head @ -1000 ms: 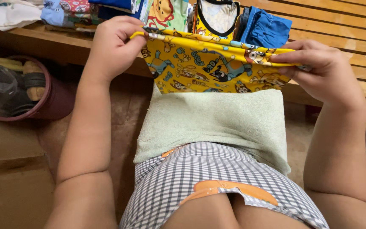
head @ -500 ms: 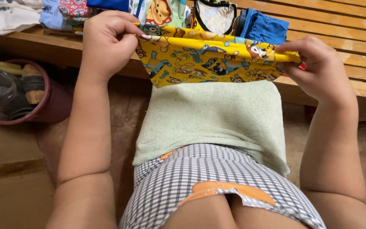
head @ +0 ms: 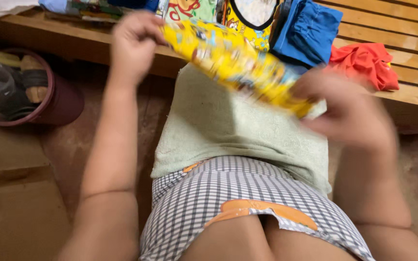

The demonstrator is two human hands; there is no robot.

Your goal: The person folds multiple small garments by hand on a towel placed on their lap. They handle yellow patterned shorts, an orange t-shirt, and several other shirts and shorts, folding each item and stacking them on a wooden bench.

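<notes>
Gripping folded yellow cloth: both hands (blurred), maroon bucket holding sandals.

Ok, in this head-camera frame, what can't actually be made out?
- Right hand: motion blur; its grip on the yellow printed cloth cannot be confirmed.
- The cloth's cartoon pattern: smeared by the same blur.
- Folded clothes on the wooden bench: cut off by the top edge.
- Contents of the maroon bucket: dark, partly under clear plastic.
- Left hand: fingers curled, pinching the cloth's end.
</notes>
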